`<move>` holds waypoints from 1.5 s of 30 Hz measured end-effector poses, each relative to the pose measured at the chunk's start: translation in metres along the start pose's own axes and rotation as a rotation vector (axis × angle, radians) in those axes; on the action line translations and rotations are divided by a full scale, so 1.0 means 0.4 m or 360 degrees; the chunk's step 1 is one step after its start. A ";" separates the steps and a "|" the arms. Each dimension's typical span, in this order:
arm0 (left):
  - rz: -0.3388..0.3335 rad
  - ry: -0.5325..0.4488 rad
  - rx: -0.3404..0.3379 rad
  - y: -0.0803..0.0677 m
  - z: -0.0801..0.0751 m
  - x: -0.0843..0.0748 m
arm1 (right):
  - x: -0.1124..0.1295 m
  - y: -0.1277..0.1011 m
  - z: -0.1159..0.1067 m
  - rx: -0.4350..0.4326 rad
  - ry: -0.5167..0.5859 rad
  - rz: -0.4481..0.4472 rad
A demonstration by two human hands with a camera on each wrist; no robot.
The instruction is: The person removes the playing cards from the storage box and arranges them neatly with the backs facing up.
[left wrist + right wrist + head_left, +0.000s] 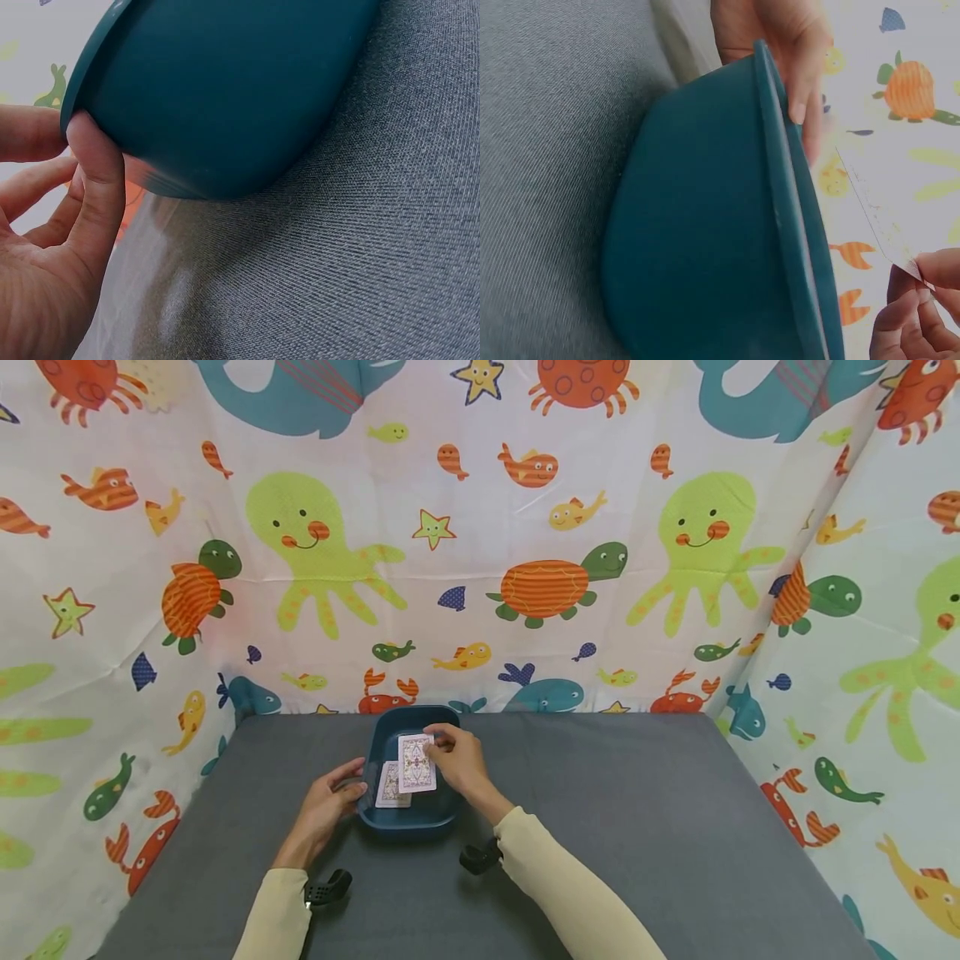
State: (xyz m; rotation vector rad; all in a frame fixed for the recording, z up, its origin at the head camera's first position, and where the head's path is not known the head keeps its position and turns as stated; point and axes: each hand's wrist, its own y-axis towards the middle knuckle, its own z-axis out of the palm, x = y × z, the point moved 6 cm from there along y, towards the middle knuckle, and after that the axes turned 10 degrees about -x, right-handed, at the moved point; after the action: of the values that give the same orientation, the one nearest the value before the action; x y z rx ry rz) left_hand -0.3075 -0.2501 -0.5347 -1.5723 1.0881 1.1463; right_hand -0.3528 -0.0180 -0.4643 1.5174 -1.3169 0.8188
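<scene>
A dark blue-green plastic bin [411, 833] with rounded corners sits on the grey cloth. Its left rim is pinched by my left hand [322, 810], the thumb [96, 154] lying against the outer wall near the edge. Above the bin, my right hand [459, 762] holds a playing card [415, 763] by its right edge, between thumb and fingers. The card has a patterned back turned up. It is tilted in the right wrist view and stands clear of the rim. Another patterned card [392, 789] lies inside the bin, partly covered by the held one.
Grey cloth [615, 827] covers the table around the bin. Behind and at both sides hangs a white curtain [480, 635] printed with sea animals. Black wrist straps [327, 888] are on both forearms.
</scene>
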 end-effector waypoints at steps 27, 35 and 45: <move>0.0017 0.0012 0.0004 -0.001 0.000 0.004 | -0.069 0.014 -0.205 -0.0224 0.0159 0.0105; 0.0002 0.0012 -0.0004 0.003 0.002 0.009 | -0.117 0.040 -0.253 -0.0288 0.0126 0.0131; 0.0003 0.0006 -0.0016 0.006 -0.002 0.011 | -0.194 0.086 -0.249 -0.0257 0.0008 0.0208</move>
State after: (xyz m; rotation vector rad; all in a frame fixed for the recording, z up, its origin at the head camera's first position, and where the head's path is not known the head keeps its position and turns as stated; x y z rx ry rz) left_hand -0.3090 -0.2520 -0.5392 -1.5820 1.0879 1.1526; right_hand -0.3929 0.1031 -0.4936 1.3132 -1.4547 0.7779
